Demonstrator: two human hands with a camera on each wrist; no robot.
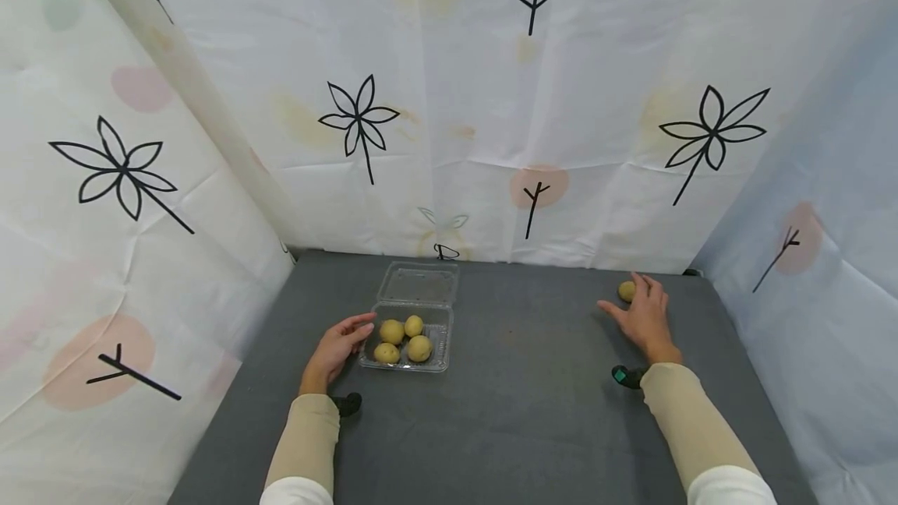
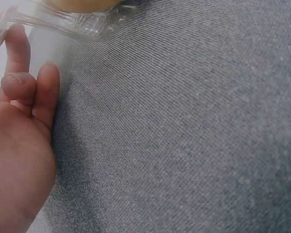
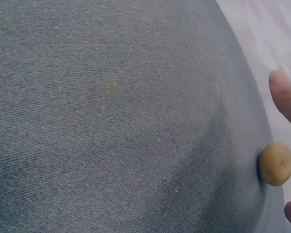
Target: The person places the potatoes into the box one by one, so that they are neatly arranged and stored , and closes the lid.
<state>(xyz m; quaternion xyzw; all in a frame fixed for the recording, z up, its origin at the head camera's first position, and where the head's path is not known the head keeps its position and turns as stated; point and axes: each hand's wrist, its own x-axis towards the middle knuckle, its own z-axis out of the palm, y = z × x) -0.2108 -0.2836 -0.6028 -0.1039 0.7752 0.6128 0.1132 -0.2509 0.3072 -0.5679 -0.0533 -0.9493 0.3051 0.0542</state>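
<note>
In the head view, a clear plastic clamshell box (image 1: pixel 440 333) lies with its lid (image 1: pixel 419 284) folded back, holding several small yellow potatoes (image 1: pixel 419 348). My left hand (image 1: pixel 335 353) is at the box's left side, its fingertips touching the rim with the fingers loosely bent. The left wrist view shows a finger (image 2: pixel 18 46) against the clear wall. Far to the right, my right hand (image 1: pixel 645 322) reaches over a single potato (image 1: pixel 627 291), thumb and fingers spread. The right wrist view has that potato (image 3: pixel 276 164) on the cloth between thumb and fingers, with no grip on it.
A dark grey cloth (image 1: pixel 519 404) covers the table. White printed curtains (image 1: pixel 449 100) enclose the back and both sides, and the lone potato lies close to the back edge. Dark straps (image 1: pixel 347 404) are on both wrists.
</note>
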